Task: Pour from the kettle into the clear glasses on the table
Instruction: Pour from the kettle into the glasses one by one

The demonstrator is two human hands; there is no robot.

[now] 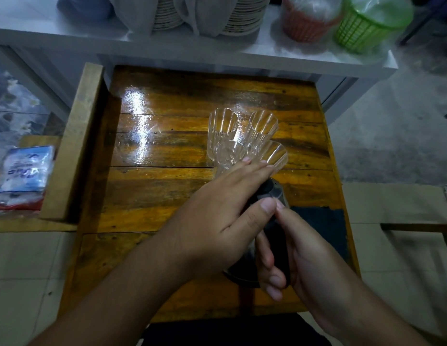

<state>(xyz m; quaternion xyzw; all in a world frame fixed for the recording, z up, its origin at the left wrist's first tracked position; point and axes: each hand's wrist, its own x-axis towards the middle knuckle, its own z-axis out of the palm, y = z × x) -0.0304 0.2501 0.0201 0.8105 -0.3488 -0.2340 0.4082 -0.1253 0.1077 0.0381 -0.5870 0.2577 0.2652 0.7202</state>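
Three clear ribbed glasses stand close together on the wooden table: one at the back left, one at the back right, and a third nearer me. Just in front of them sits a dark kettle, mostly hidden under my hands. My left hand lies flat across the kettle's top, its fingertips reaching the nearest glass and its thumb hooked over the lid. Around the kettle's black handle my right hand is wrapped. The spout is hidden.
A white shelf behind the table carries stacked plates, a red basket and a green basket. A wooden plank borders the table's left side, with a plastic packet beyond it. A dark patch marks the table's right edge.
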